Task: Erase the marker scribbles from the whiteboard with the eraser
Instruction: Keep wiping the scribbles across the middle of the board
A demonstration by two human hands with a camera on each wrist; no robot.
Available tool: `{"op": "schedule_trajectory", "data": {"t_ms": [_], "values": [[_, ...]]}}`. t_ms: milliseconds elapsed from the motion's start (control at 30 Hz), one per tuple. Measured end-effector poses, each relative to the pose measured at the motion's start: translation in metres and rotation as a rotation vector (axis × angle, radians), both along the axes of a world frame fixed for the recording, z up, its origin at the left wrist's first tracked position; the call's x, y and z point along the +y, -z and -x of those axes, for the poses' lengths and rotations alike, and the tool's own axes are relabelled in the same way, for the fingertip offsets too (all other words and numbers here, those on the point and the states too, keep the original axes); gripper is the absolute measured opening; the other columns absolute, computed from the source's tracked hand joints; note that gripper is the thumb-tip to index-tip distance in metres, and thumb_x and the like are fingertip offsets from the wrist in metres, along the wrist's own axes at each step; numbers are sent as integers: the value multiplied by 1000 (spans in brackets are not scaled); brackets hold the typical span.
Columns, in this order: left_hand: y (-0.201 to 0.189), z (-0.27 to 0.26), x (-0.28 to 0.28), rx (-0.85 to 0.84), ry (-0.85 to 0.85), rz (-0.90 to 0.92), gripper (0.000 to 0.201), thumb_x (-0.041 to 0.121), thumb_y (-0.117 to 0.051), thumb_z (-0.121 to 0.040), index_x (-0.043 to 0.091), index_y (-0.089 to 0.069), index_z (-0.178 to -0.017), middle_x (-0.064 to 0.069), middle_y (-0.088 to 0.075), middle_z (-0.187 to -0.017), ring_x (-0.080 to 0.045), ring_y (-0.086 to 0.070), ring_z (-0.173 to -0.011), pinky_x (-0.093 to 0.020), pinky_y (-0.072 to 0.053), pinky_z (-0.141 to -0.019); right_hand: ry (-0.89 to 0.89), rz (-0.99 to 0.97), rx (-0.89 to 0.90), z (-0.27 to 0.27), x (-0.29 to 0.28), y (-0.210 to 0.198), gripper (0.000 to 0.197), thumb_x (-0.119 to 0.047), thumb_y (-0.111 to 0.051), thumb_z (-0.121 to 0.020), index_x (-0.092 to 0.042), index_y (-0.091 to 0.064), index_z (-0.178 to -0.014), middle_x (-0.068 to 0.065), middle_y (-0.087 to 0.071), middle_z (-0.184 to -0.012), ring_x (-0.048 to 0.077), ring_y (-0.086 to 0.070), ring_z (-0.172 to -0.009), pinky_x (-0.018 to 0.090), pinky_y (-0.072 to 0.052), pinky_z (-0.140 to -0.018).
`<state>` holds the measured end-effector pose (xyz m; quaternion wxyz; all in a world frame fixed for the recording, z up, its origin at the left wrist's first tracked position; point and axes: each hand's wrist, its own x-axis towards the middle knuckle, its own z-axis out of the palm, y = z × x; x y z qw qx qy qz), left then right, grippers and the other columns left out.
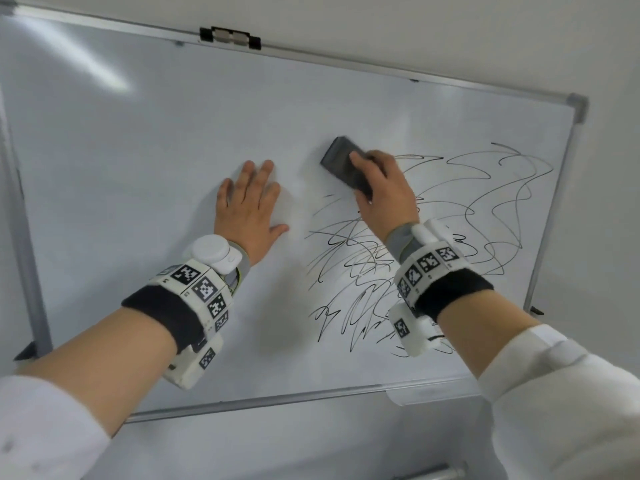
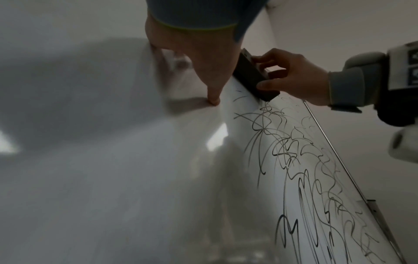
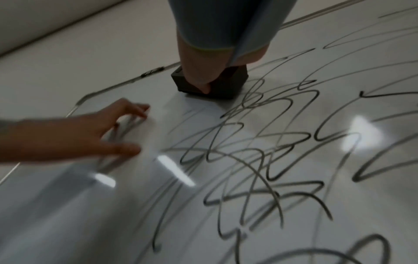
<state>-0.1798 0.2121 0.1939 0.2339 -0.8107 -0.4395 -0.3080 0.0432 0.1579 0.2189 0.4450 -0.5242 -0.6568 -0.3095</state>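
Note:
A wall-mounted whiteboard (image 1: 138, 150) carries black marker scribbles (image 1: 467, 209) over its right half. My right hand (image 1: 384, 188) grips a dark grey block eraser (image 1: 337, 157) and holds it flat on the board at the scribbles' upper left edge. In the left wrist view the eraser (image 2: 248, 75) lies between the right hand's thumb and fingers (image 2: 282, 75). The right wrist view shows the eraser (image 3: 226, 84) under my hand, with scribbles (image 3: 260, 151) spreading below. My left hand (image 1: 249, 202) rests flat on the bare board left of the scribbles, fingers spread.
A black and silver clip (image 1: 230, 38) sits on the board's top frame. A clear plastic tray (image 1: 426, 393) hangs at the bottom right edge. White wall surrounds the board. The left half of the board bears no marks.

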Motion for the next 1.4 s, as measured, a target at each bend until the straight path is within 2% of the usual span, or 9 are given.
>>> {"op": "schedule_trajectory", "data": {"t_ms": [133, 267, 333, 500, 600, 800, 967, 1167, 1400], "values": [[-2, -6, 0, 33, -61, 45, 74, 46, -50, -89, 34, -5, -146, -3, 1, -156, -29, 4, -143, -51, -6, -113, 38, -20, 127, -5, 3, -9, 58, -1, -65, -75, -16, -52, -130, 13, -49, -128, 31, -55, -103, 40, -52, -80], [-1, -8, 0, 11, -67, 61, 73, 42, -52, -89, 36, -7, -146, -3, 2, -156, -30, 7, -143, -52, -4, -113, -44, 23, -92, 8, -2, 29, 55, -1, -68, -71, -12, -58, -124, 17, -55, -121, 37, -58, -96, 41, -52, -78], [-1, -9, 1, 10, -68, 61, 73, 42, -52, -89, 36, -8, -146, -3, 2, -156, -30, 7, -143, -52, -4, -113, -47, 67, -158, 4, -4, 32, 53, -1, -69, -72, -12, -58, -123, 18, -56, -120, 37, -59, -96, 42, -53, -76], [-1, -9, 3, 22, -95, 68, 73, 43, -51, -89, 36, -5, -146, -2, 4, -156, -28, 9, -143, -51, -3, -114, 52, 27, 191, -25, 3, -10, 59, -2, -64, -77, -17, -49, -132, 12, -47, -130, 30, -53, -107, 36, -49, -83], [-1, -9, 4, 18, -116, 79, 73, 41, -50, -90, 36, -4, -146, -2, 6, -156, -28, 11, -142, -51, -2, -114, 89, 46, 250, -19, 7, -14, 59, -5, -63, -80, -18, -46, -135, 10, -44, -132, 28, -53, -106, 33, -46, -83], [0, -3, 10, 15, -139, 70, 73, 40, -51, -89, 34, -5, -146, -4, 4, -156, -30, 10, -142, -53, -4, -113, -60, 114, -37, 8, 11, 26, 56, -4, -69, -74, -14, -54, -127, 15, -53, -122, 35, -57, -96, 39, -52, -72], [1, -1, 13, 25, -129, 51, 73, 40, -52, -89, 33, -7, -147, -6, 2, -156, -31, 9, -143, -53, -4, -113, -43, 41, 73, -1, 20, 14, 58, -2, -69, -72, -15, -54, -127, 12, -53, -123, 33, -57, -95, 31, -46, -72], [4, -2, 16, -29, -116, 75, 69, 38, -51, -90, 34, -11, -146, -5, 2, -157, -30, 10, -142, -54, -1, -113, -149, 118, -261, 13, 19, 61, 53, 0, -73, -69, -13, -62, -119, 15, -60, -113, 36, -59, -89, 41, -53, -72], [5, 1, 18, -6, -112, 53, 68, 37, -51, -91, 34, -11, -146, -6, 1, -157, -32, 9, -142, -55, -2, -112, -113, 28, -114, 13, 30, 31, 55, 2, -70, -68, -12, -60, -120, 16, -58, -116, 36, -58, -93, 39, -49, -79]]}}
